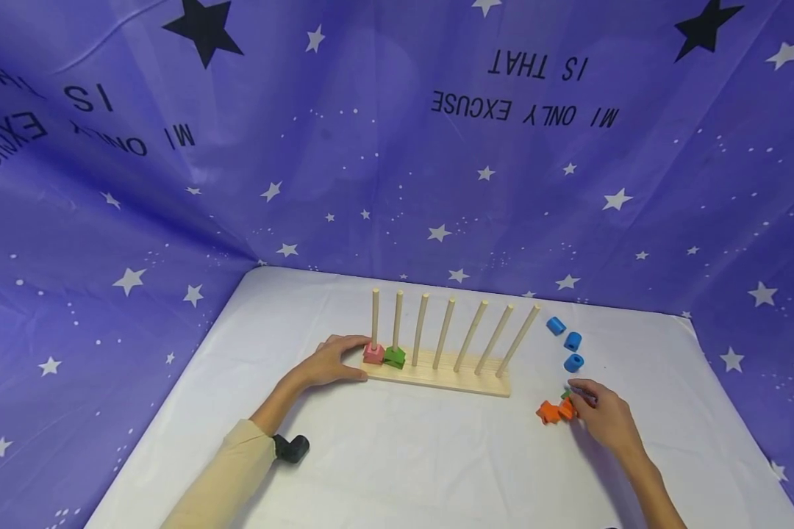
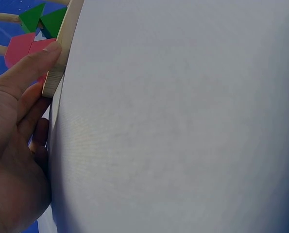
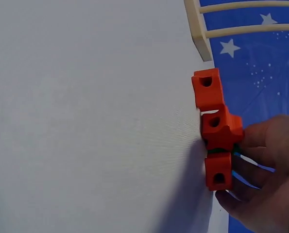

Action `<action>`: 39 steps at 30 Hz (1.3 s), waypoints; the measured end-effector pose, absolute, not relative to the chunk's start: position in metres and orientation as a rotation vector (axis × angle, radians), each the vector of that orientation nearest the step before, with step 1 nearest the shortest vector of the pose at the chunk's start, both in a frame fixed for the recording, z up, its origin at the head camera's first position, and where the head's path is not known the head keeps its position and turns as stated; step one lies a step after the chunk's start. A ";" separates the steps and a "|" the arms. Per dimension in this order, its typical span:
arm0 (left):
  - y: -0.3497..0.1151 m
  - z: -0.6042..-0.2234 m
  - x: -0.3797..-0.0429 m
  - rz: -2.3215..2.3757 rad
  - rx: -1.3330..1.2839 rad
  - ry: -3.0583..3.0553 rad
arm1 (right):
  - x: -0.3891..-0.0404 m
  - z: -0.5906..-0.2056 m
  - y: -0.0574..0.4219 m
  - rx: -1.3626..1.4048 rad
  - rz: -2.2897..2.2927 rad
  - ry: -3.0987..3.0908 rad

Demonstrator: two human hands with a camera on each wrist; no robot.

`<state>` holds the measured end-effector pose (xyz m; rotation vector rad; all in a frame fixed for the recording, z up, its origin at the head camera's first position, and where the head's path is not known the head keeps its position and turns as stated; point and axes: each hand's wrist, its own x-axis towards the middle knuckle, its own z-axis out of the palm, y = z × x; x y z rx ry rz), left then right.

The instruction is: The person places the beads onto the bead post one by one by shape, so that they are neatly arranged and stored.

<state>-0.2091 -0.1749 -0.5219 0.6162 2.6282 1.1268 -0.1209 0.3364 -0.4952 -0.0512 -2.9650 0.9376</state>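
Note:
My left hand [image 1: 327, 364] grips the left end of a wooden peg rack [image 1: 440, 376], thumb on the front edge and fingers behind. A pink block [image 1: 373, 354] sits low on the leftmost peg, a green block [image 1: 394, 358] on the one beside it. To the right, my right hand [image 1: 607, 420] is at a cluster of orange blocks [image 1: 548, 413]. The right wrist view shows three holed orange blocks [image 3: 217, 171] in a row, fingers curving behind them. A small green piece [image 1: 565, 394] shows by the fingertips, mostly hidden; whether it is pinched is unclear.
Three blue cylinders [image 1: 573, 341] lie on the white cloth behind the right hand. Dark cylindrical pieces [image 1: 295, 449] lie beside the left sleeve [image 1: 234, 470]. Several tall bare pegs [image 1: 445, 334] rise from the rack. A purple star-patterned cloth [image 1: 397, 184] encloses the table.

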 end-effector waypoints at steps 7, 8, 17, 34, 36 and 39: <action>-0.169 -0.519 -0.212 1.130 0.632 2.619 | -0.122 -0.493 0.346 -0.081 0.973 -3.051; -0.168 -0.519 -0.212 1.128 0.632 2.619 | -0.123 -0.492 0.347 -0.086 0.977 -3.072; -0.168 -0.521 -0.211 1.138 0.625 2.610 | -0.124 -0.492 0.354 -0.060 1.009 -3.098; -0.175 -0.524 -0.205 1.164 0.604 2.615 | -0.126 -0.492 0.352 -0.065 0.947 -2.875; -0.174 -0.524 -0.206 1.163 0.607 2.617 | -0.124 -0.486 0.351 -0.065 0.943 -2.794; -0.173 -0.523 -0.206 1.165 0.607 2.617 | -0.121 -0.476 0.348 -0.029 0.949 -2.690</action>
